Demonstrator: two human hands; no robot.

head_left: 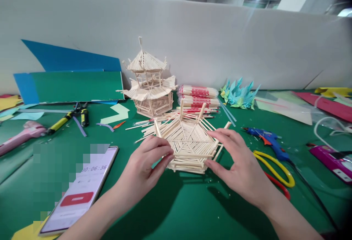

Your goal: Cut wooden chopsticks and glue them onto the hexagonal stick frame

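Observation:
A hexagonal frame of wooden sticks (188,141) lies on the green table (176,210) in front of me, with several upright posts at its corners. My left hand (147,163) grips its left near edge, thumb on top and fingers curled under. On the right side my right hand (238,163) holds the frame, fingers stretched along its top and thumb at the lower edge. Behind the frame stands a finished two-tier stick pagoda (150,86), and loose sticks (143,126) lie between them.
A phone (82,188) showing a timer lies at the near left. Pliers (70,117) and a pink tool (22,133) are at the left; a blue glue gun (268,139), yellow and red scissors (277,172), wrapped chopstick packs (198,97), teal paper cranes (239,95) and coloured paper sheets lie around.

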